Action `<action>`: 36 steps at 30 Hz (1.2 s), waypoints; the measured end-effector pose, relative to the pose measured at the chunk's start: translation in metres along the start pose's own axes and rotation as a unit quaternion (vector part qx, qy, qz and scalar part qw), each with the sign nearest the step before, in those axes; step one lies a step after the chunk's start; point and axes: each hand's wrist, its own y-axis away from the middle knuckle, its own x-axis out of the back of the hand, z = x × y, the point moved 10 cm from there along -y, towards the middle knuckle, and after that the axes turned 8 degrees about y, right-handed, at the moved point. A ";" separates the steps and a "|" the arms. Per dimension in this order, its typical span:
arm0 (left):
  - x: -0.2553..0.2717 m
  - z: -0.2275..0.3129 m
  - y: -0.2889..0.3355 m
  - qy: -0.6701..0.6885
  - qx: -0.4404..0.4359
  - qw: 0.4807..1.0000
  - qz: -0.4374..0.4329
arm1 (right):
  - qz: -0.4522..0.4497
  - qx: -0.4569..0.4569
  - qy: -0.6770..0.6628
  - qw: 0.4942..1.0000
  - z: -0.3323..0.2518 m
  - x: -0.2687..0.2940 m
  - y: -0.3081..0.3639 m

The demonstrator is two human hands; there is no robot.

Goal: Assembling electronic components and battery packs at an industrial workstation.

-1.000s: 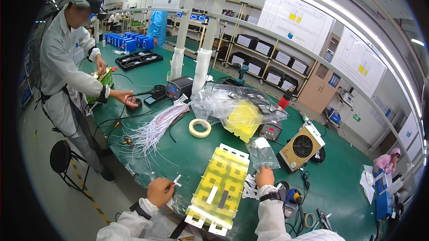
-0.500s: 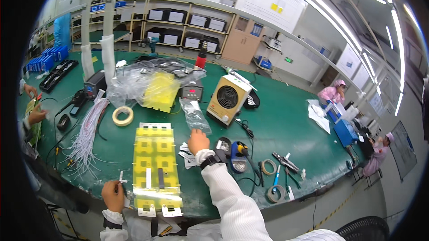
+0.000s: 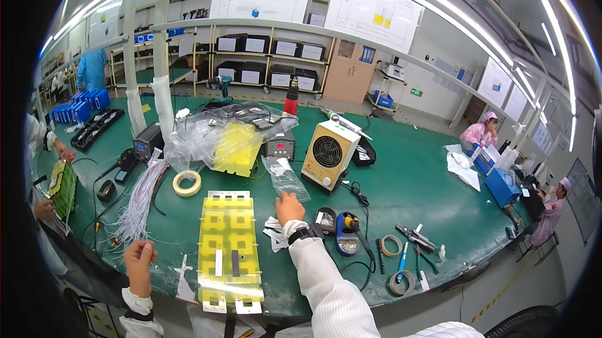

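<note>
My right hand reaches forward with bent fingers at the near edge of a clear plastic bag, pinching it as far as I can see. Beside that wrist lie several white strips. My left hand is raised at the table's near left edge, thumb and fingers drawn together; whatever they may hold is too small to make out. Between my hands lies a yellow-filmed panel with square frames, carrying one white strip and one dark strip. White scraps lie left of it.
A bundle of white wires and a tape roll lie left. A fan unit stands past my right hand; a soldering iron stand, pliers and tape rolls sit right. Another person's hand works at far left.
My left hand has lifted away from the white scraps beside the panel and moved left. My right hand stays at the bag's near edge. The whole view has shifted slightly.
</note>
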 end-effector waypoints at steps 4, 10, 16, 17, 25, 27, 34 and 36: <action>-0.074 0.090 0.007 -0.028 -0.032 0.988 -0.145 | 0.102 0.052 0.046 0.992 -0.005 0.008 -0.009; -0.239 0.163 0.018 -0.238 -0.222 0.836 -0.442 | 0.134 0.079 0.056 0.986 -0.013 0.016 -0.002; -0.341 0.088 0.007 -0.406 -0.305 0.645 -0.571 | 0.135 0.122 0.111 0.977 -0.031 0.031 0.012; -0.354 0.072 0.005 -0.424 -0.349 0.614 -0.566 | 0.126 0.135 0.135 0.973 -0.034 0.033 0.013; -0.428 -0.031 -0.019 -0.615 -0.371 0.469 -0.514 | 0.167 0.185 0.213 0.945 -0.037 0.056 0.033; -0.437 -0.039 -0.022 -0.631 -0.340 0.450 -0.532 | 0.157 0.196 0.204 0.946 -0.032 0.060 0.037; -0.454 -0.075 -0.035 -0.633 -0.370 0.411 -0.542 | 0.199 0.209 0.169 0.942 -0.030 0.078 0.054; -0.455 -0.083 -0.037 -0.634 -0.372 0.400 -0.548 | 0.166 0.195 0.181 0.949 -0.026 0.072 0.054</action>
